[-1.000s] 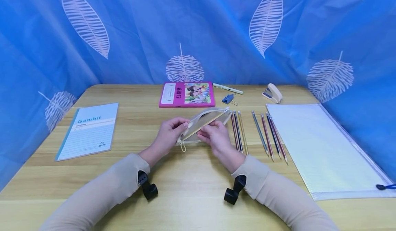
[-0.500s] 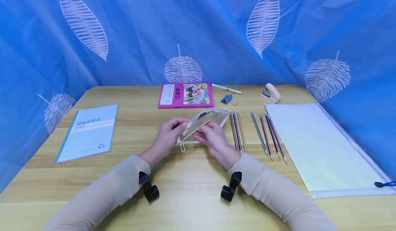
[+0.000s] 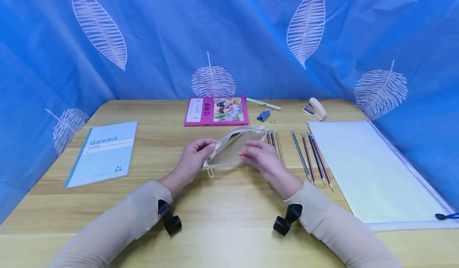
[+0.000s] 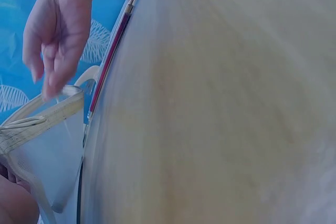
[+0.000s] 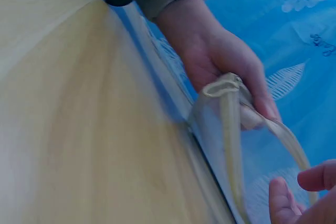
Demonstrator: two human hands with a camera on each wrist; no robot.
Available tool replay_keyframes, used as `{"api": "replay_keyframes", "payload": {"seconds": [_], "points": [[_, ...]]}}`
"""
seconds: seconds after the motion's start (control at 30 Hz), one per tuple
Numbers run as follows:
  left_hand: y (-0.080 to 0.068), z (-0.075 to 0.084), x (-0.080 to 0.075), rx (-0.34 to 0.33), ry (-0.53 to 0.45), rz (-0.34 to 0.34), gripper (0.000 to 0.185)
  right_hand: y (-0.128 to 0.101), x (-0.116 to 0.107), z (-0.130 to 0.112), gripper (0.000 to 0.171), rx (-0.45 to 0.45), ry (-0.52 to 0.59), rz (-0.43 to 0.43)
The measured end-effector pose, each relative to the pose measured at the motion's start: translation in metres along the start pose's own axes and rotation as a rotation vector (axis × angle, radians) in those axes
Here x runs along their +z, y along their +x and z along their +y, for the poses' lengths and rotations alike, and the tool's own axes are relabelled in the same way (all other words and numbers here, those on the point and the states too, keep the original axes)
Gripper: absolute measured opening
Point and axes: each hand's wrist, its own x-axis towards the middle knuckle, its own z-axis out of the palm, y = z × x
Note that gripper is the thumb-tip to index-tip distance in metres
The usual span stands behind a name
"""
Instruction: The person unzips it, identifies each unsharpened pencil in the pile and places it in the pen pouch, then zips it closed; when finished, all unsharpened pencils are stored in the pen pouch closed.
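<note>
Right hand released pouch, fingers relaxed | left hand pinches open end

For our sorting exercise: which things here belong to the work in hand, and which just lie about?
In hand: pouch, held by the left hand; right hand beside it; pencils.

Lying about: notebook, book, pen, clip, stapler, folder.

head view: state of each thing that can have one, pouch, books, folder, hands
beige mesh zip pouch: unzipped, mouth open
left hand: pinching the pouch's end
right hand: fingers relaxed, above the pouch
pink paperback book: closed, flat
blue Gambit notebook: closed
clear zip folder: lying flat
</note>
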Motion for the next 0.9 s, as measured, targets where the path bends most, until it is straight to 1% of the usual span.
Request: {"api": "replay_keyframes", "payload": {"seconds": [0.2,0.3,0.47,0.6,0.67,0.77,0.9], "points": [[-0.001,0.000,-0.003,-0.010,0.011,-0.005,0.021,-0.003,-0.040,-0.017,0.021,-0.016,-0.032,-0.096],[-0.001,0.000,-0.005,-0.007,0.011,-0.009,0.021,-0.001,-0.058,-0.023,0.017,-0.016,-0.076,-0.127],[0.000,-0.002,-0.007,0.006,0.011,-0.009,0.021,0.006,-0.085,-0.032,0.022,-0.019,-0.204,-0.147],[0.000,-0.002,-0.007,0.008,0.017,-0.010,0.021,0.014,-0.102,-0.035,0.039,-0.013,-0.377,-0.146],[-0.001,-0.003,-0.007,0.009,0.013,-0.008,0.021,0.018,-0.108,-0.035,0.047,-0.012,-0.492,-0.149],[0.000,-0.003,-0.007,0.014,0.011,-0.006,0.021,0.024,-0.114,-0.032,0.050,-0.014,-0.640,-0.150],[0.000,-0.003,-0.007,0.026,0.016,-0.008,0.021,0.029,-0.117,-0.028,0.052,-0.006,-0.764,-0.124]]}}
